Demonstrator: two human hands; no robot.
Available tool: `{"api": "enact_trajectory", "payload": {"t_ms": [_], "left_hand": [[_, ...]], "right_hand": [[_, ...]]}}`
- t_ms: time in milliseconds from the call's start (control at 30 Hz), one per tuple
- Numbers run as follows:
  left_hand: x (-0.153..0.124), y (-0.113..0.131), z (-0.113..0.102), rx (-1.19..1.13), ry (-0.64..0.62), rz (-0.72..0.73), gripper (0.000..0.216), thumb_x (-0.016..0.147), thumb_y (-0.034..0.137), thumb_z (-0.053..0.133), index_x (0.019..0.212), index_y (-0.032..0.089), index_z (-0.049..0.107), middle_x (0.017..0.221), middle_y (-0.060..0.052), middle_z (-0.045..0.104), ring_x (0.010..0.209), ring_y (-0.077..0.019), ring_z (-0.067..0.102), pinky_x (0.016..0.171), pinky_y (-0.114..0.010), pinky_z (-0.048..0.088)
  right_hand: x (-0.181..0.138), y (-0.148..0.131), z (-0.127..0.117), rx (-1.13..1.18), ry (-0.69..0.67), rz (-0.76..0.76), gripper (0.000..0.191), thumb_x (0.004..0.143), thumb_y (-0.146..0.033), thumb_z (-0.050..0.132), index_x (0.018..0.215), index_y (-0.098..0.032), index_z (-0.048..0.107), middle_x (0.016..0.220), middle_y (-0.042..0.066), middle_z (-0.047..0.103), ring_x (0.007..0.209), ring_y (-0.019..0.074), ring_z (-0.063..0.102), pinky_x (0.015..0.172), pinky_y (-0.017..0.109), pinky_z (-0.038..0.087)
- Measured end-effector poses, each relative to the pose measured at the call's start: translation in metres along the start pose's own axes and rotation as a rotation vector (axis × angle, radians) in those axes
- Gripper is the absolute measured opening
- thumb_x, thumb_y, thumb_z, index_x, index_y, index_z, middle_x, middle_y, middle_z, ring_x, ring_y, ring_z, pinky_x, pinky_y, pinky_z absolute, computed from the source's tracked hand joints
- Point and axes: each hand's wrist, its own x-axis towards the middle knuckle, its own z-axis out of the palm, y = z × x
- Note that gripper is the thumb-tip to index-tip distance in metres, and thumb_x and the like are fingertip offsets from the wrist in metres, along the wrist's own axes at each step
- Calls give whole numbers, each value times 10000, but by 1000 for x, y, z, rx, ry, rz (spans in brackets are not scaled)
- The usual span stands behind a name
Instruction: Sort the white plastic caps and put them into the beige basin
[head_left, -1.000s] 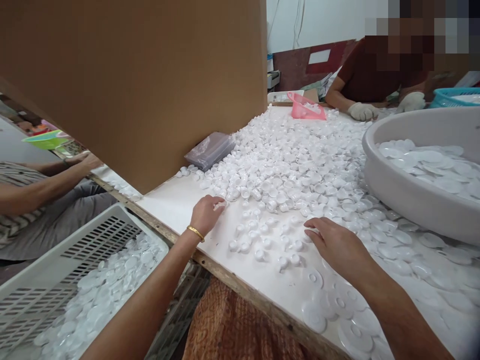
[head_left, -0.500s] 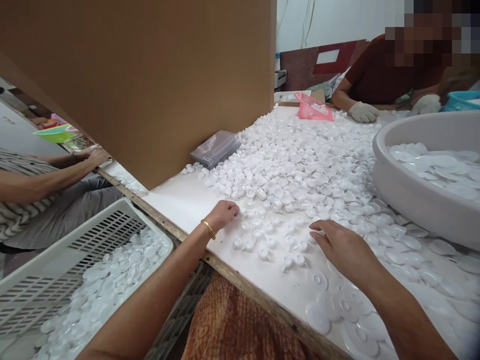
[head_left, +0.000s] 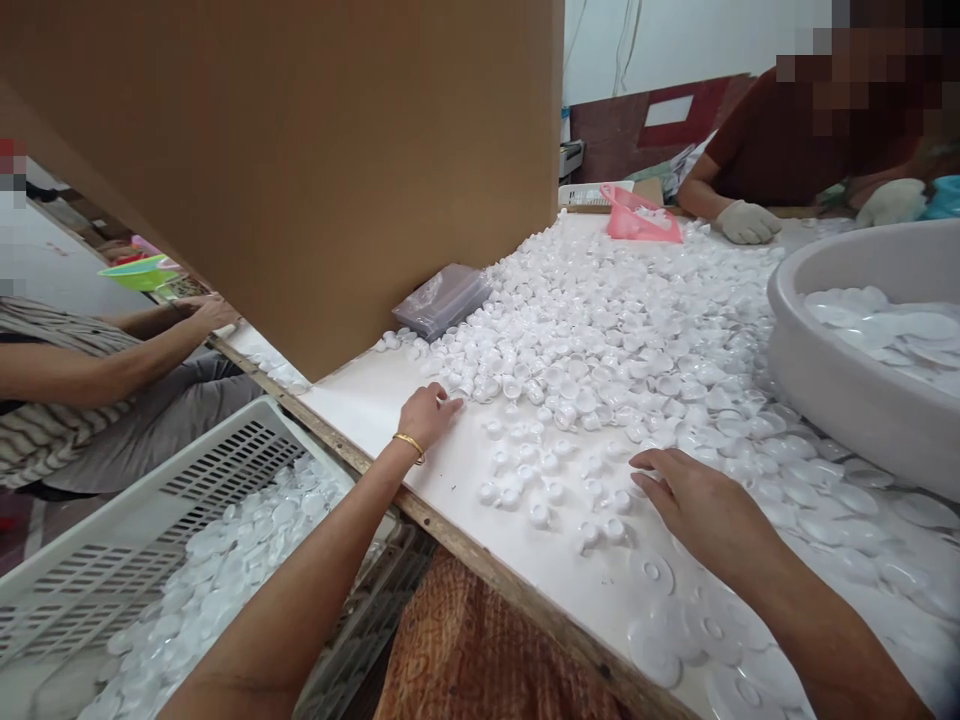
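Note:
At the near edge of a heap of small white cups (head_left: 592, 330), my left hand (head_left: 427, 415), with a gold bangle at the wrist, hovers over the white tabletop. Its fingers and thumb are apart, and I see nothing in them. My right hand (head_left: 686, 490) is open, thumb apart from the fingers, just right of a loose group of small cups (head_left: 539, 515) standing bottom up. Thin white saucers (head_left: 651, 572) lie below and beside the right hand, several overlapping. Its palm side is partly hidden.
A large cardboard sheet (head_left: 315, 170) stands at left, a plastic-wrapped packet (head_left: 442, 300) at its foot. A grey basin (head_left: 862, 400) of saucers is right, a pink scoop (head_left: 641, 218) behind. A white crate (head_left: 255, 420) holds white pieces. Gloved hands (head_left: 748, 222) rest across the table.
My left hand has drawn back slightly to the left, and its thumb has parted from its fingers. My right hand stays beside the cup group. The view has shifted a little.

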Motion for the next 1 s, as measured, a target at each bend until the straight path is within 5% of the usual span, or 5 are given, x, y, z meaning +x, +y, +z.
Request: {"api": "enact_trajectory", "payload": {"t_ms": [367, 600, 767, 1000], "left_hand": [[-36, 3, -17, 38, -267, 220, 164, 671, 396, 609, 675, 232, 611, 740, 3, 623, 694, -168, 563, 573, -256, 369], [-4, 34, -3, 94, 36, 193, 271, 784, 381, 521, 1009, 238, 572, 957, -49, 602, 839, -197, 582, 678, -282, 416], [6, 47, 15, 175, 72, 187, 241, 799, 345, 494, 977, 209, 583, 1006, -92, 563, 885, -243, 580, 685, -316, 430], [6, 57, 12, 248, 38, 281, 311, 817, 386, 428, 940, 165, 607, 1018, -128, 559, 916, -276, 575, 680, -327, 446]], "right_hand": [[1, 0, -2, 5, -39, 28, 256, 873, -328, 357, 964, -226, 574, 975, 32, 623, 737, 180, 609, 622, 309, 437], [1, -5, -6, 1, -68, 41, 243, 880, -315, 361, 968, -230, 571, 976, 26, 621, 760, 181, 609, 623, 299, 429], [1, -2, -7, 10, -32, 23, 222, 875, -285, 381, 954, -213, 576, 964, 30, 625, 761, 173, 607, 631, 290, 424], [3, 2, -23, 37, 74, 21, 205, 870, -252, 411, 964, -198, 585, 961, 57, 623, 780, 168, 598, 668, 277, 420]]}}
